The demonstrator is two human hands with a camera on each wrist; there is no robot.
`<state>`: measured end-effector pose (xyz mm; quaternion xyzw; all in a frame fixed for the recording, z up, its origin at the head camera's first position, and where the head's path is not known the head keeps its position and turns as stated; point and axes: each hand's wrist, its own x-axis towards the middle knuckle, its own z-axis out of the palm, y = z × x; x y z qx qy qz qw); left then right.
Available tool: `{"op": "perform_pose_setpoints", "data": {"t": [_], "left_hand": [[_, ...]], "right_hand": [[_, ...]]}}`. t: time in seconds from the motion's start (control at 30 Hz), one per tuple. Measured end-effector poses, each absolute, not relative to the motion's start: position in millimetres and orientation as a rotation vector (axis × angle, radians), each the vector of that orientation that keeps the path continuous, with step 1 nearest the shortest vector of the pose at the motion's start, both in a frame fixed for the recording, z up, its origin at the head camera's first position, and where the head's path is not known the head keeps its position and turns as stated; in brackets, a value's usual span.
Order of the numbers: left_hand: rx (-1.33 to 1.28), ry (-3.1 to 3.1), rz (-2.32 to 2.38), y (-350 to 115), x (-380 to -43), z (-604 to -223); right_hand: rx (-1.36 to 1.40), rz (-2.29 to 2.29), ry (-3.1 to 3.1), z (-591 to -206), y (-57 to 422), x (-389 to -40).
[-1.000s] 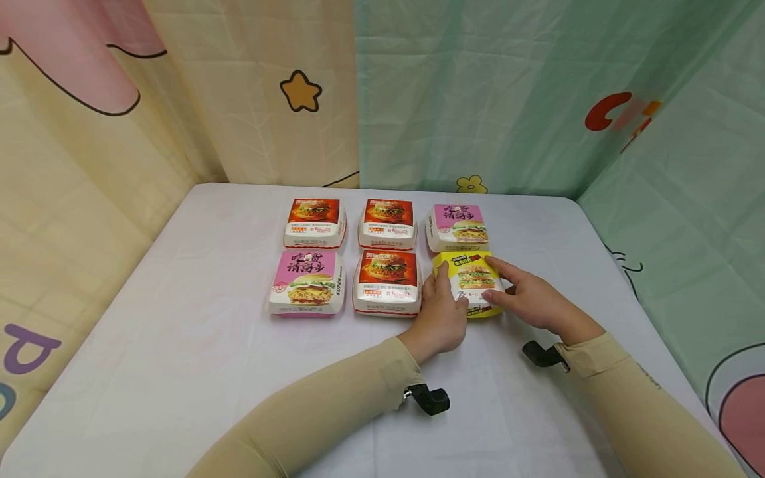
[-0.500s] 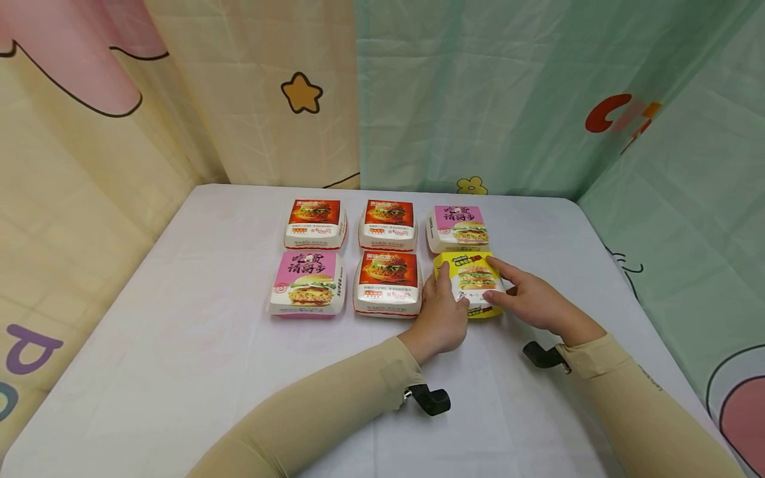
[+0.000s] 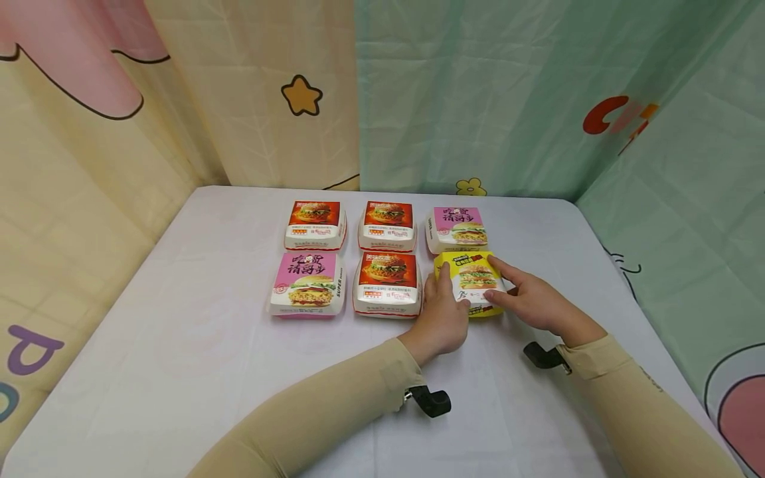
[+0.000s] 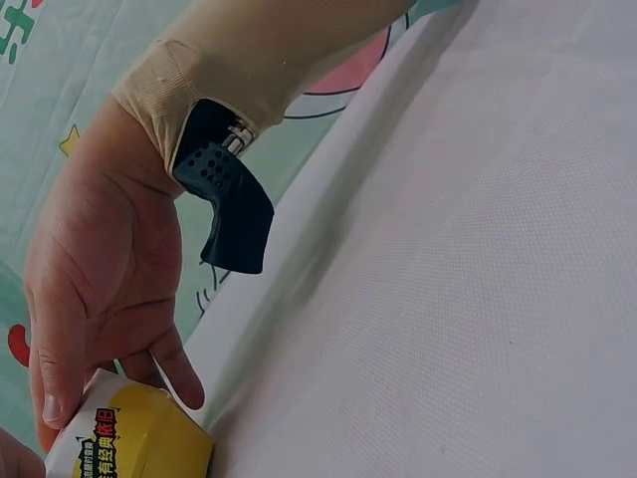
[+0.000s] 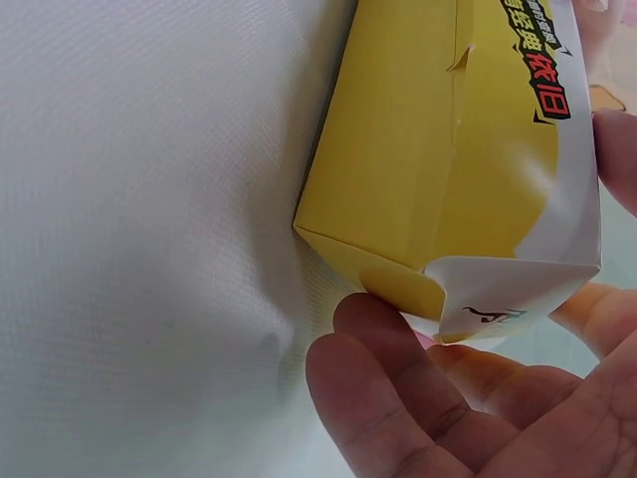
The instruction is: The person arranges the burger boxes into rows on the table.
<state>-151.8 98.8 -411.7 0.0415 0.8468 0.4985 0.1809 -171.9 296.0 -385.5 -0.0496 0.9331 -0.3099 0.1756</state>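
Observation:
A yellow and white burger box sits at the near right of two rows of boxes, closed, on the white tablecloth. My left hand holds its left side, its thumb at the near edge. On the other side, my right hand grips the box, with thumb on the lid and fingers along the side. The left wrist view shows this right hand at the burger box. In the right wrist view, right-hand fingers lie against the end of the box; most of the left hand is hidden.
A red-topped burger box stands close left of my left hand, with a pink one beyond it. Behind are two red-topped boxes and a pink one. Patterned curtains surround the table.
Both hands and the yellow burger box stay practically where they were. Only a very slight shift of the head view shows.

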Motion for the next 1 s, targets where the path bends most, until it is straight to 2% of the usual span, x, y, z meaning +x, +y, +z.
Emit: {"op": "perform_pose_setpoints", "data": {"t": [0.67, 1.0], "left_hand": [[0.185, 2.392, 1.446, 98, -138, -397], [0.375, 2.409, 1.410, 90, -124, -379]], "right_hand": [[-0.160, -0.877, 2.667, -387, 299, -172], [-0.179, -0.898, 2.675, -387, 300, -173]]}}
